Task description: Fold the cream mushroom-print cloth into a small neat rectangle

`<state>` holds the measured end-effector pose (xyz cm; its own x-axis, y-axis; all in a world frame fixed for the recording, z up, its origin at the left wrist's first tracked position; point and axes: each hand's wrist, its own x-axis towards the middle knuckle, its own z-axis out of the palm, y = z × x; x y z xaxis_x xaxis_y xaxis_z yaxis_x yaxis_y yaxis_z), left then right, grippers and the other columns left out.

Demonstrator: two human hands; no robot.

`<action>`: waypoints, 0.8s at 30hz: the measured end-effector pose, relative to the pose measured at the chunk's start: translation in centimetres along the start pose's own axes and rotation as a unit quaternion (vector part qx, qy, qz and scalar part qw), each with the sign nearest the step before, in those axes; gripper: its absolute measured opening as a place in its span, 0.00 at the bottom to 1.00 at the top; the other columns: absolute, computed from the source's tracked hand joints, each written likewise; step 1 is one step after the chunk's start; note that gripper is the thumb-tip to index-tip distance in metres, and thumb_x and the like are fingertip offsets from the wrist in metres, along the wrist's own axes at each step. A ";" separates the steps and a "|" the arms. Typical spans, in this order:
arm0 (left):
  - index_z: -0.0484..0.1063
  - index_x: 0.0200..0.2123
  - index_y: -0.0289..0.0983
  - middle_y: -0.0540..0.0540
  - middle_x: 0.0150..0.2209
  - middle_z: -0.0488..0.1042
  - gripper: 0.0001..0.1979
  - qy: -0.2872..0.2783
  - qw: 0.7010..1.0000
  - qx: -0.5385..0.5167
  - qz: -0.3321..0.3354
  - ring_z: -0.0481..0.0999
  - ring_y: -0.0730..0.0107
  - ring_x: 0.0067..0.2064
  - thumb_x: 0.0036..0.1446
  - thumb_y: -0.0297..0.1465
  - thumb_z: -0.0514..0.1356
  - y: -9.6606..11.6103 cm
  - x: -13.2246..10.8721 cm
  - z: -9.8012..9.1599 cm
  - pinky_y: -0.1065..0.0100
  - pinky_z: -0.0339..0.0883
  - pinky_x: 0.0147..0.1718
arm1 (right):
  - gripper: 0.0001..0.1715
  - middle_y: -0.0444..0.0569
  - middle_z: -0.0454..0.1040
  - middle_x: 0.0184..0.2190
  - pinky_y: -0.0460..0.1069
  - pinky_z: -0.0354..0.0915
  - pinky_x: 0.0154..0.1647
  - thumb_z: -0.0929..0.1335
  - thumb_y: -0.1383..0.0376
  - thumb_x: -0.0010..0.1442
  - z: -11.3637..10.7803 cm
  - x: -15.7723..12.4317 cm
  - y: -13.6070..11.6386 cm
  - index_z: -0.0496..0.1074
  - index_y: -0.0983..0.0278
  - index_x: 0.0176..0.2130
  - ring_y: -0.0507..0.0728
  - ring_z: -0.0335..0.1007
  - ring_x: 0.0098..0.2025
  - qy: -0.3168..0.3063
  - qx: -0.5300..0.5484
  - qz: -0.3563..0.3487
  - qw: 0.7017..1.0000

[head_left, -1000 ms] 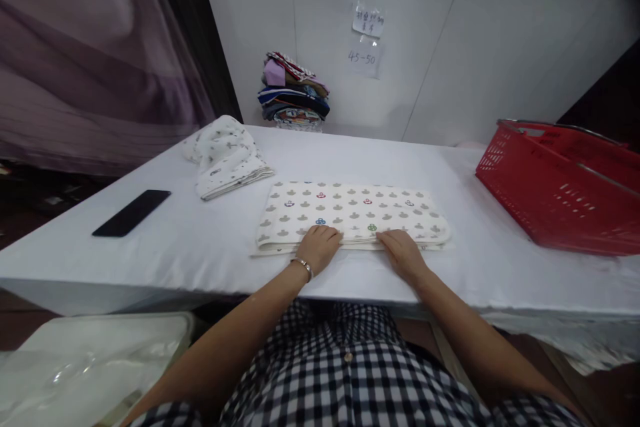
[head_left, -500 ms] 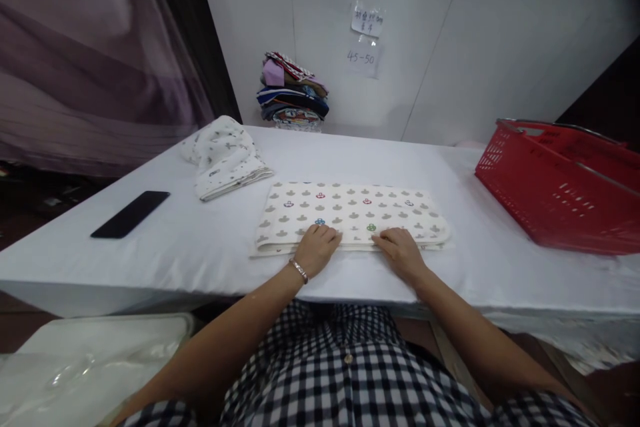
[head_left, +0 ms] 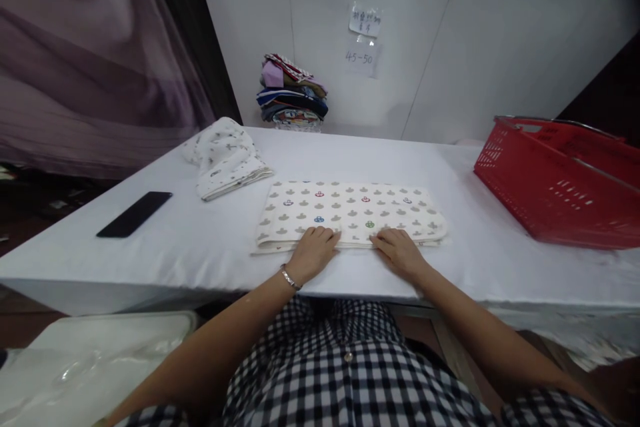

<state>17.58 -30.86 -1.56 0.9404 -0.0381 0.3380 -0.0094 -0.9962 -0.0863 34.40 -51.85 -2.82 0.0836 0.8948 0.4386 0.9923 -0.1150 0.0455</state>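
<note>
A white cloth printed with grey motifs and a few coloured anchors lies folded into a long rectangle on the white-covered table. At its near edge, left of the middle, my left hand grips the fabric with curled fingers; a bracelet circles that wrist. My right hand grips the same edge a short way to the right, its thumb and fingers closed on the layers. Parts of the fingertips are hidden. Farther back on the left sits another white printed cloth, partly bunched and partly folded.
A black phone lies on the left of the table. Folded fabrics form a stack against the back wall. On the right stands a red basket. A white stool-like surface is below the table at left.
My left hand has shifted very slightly left and its wrist has turned a little. The cloth stays folded and in place. The view has moved slightly.
</note>
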 end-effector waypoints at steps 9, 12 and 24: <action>0.62 0.50 0.38 0.44 0.40 0.70 0.17 -0.004 1.000 -0.001 -0.004 0.66 0.62 0.43 0.57 0.34 0.57 0.1 0.2 -0.4 0.61 0.57 0.40 | 0.17 0.53 0.73 0.40 0.52 0.58 0.39 0.60 0.69 0.64 0.3 0.5 1.0 0.67 0.64 0.51 0.57 0.64 0.40 0.010 -0.031 -0.024 0.999; 0.62 0.51 0.38 0.44 0.40 0.70 0.18 -0.001 1.000 -0.006 -0.005 0.67 0.62 0.42 0.58 0.34 0.56 0.2 0.3 -0.5 0.61 0.57 0.40 | 0.17 0.53 0.73 0.40 0.52 0.59 0.39 0.60 0.69 0.64 0.4 0.5 1.2 0.68 0.64 0.51 0.57 0.65 0.39 0.028 -0.027 -0.020 0.999; 0.66 0.44 0.36 0.45 0.37 0.70 0.10 0.037 0.998 0.048 0.003 0.66 0.63 0.39 0.62 0.29 0.49 -0.4 1.2 0.3 0.62 0.57 0.37 | 0.17 0.53 0.73 0.42 0.52 0.59 0.39 0.59 0.66 0.66 0.4 0.5 1.2 0.67 0.63 0.51 0.58 0.65 0.41 0.000 -0.005 -0.006 1.000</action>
<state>18.77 -30.46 -1.38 0.9130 -0.0533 0.4044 0.0211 -0.9839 -0.1774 35.63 -51.37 -2.88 0.0707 0.8958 0.4388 0.9923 -0.1079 0.0604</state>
